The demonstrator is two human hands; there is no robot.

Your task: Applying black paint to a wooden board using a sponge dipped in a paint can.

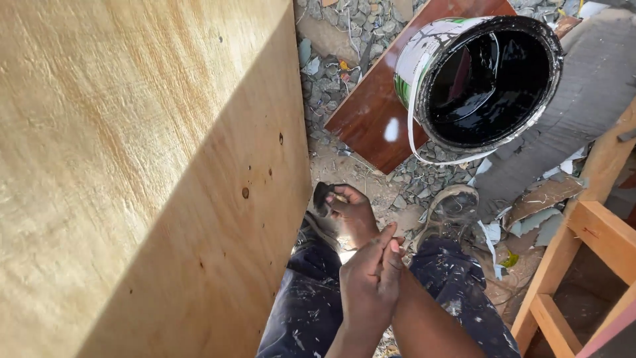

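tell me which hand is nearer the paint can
Left. The left hand, gripping a dark pad, sits below the paint can; the right hand is lower, nearer the body.

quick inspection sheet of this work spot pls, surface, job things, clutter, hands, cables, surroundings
surface: rough ground of dirt and grey stones, no bench
job things: dark pad or cloth in left hand; open paint can with black liquid, standing on a red-brown board; large plywood panel upright at left
clutter: torn paper and plastic scraps around the shoe
hands: left hand closed on the pad; right hand touching left wrist, holding nothing seen
cables: nothing seen
surroundings: wooden frame at right, paint-spattered trousers
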